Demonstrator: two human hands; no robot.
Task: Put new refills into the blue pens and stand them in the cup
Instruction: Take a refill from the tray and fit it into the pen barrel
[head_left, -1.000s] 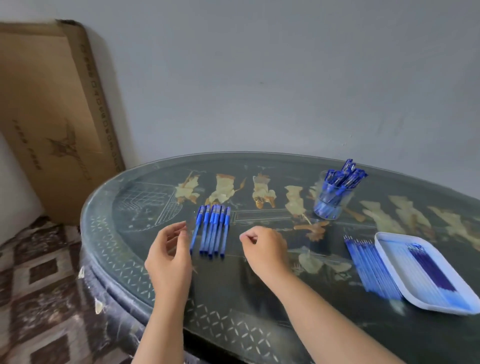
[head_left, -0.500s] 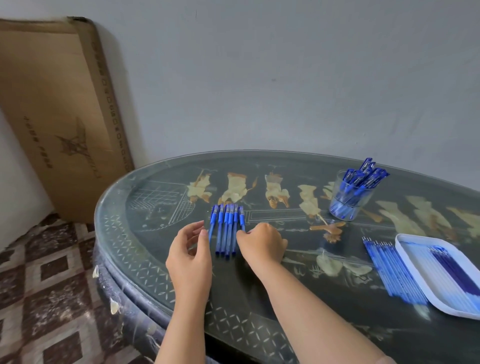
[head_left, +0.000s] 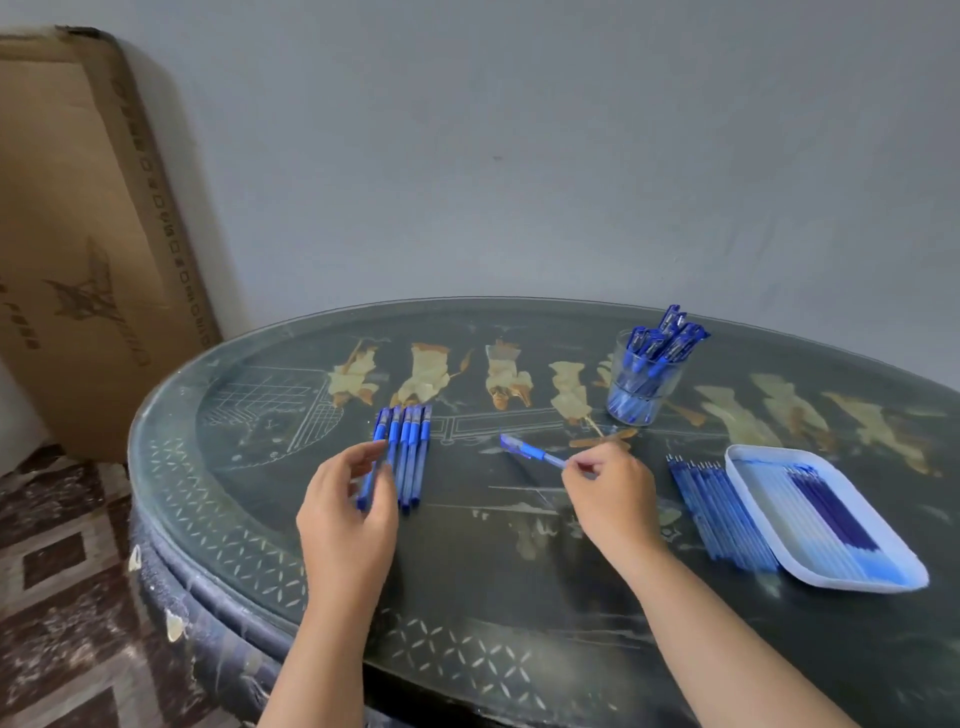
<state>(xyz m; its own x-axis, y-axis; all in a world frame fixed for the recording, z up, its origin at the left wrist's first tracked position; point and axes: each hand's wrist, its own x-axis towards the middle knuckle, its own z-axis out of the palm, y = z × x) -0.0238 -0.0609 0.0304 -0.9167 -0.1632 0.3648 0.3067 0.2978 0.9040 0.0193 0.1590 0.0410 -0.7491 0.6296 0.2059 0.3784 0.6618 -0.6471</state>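
right hand (head_left: 608, 488) pinches blue pen (head_left: 530, 451) | left hand (head_left: 348, 514) grips leftmost row pen (head_left: 370, 475) | probably best: open one pen between both hands

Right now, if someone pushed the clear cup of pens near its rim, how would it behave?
The clear cup looks like glass on a smooth glass tabletop, so it would probably slide. The capped pens stick out above the rim and lean right, so a high push may tip it that way.
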